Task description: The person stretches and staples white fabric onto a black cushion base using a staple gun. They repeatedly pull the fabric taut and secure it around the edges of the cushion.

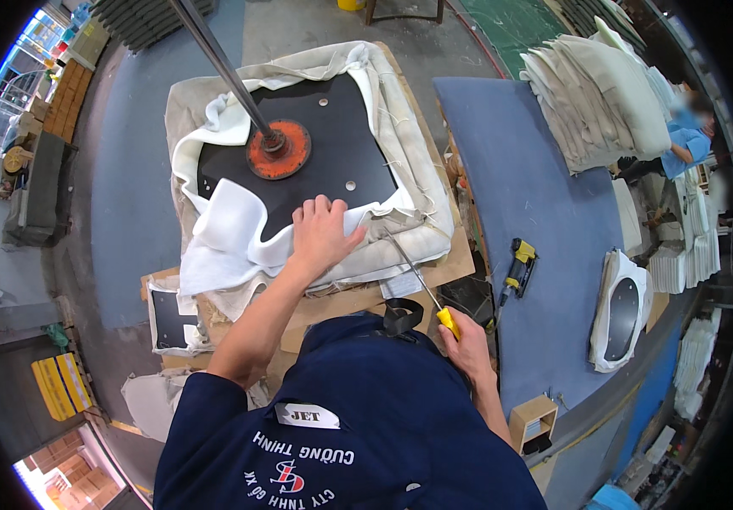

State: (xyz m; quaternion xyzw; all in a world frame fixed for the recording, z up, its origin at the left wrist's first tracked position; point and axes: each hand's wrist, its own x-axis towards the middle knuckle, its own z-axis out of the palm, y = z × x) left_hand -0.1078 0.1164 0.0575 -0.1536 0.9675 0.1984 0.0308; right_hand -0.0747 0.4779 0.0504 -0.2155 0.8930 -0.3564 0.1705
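Note:
A padded seat cushion (421,242) lies underside up in front of me, its beige cover and white padding folded around a black base panel (315,110). My left hand (324,234) rests on the near edge of the cover, fingers a little apart and thumb out to the side. In my right hand (471,347) is a screwdriver (446,320) with a yellow handle and long thin shaft. Its tip meets the cushion's near right edge, right of my left hand. A round orange press foot (279,150) on a metal rod bears down on the black panel.
To the right stands a blue-grey table (519,170) with a yellow and black air tool (519,268), a stack of beige covers (596,102) and a smaller white-edged cushion (621,310). A person in blue (689,149) is at far right. Cardboard (460,255) lies under the cushion.

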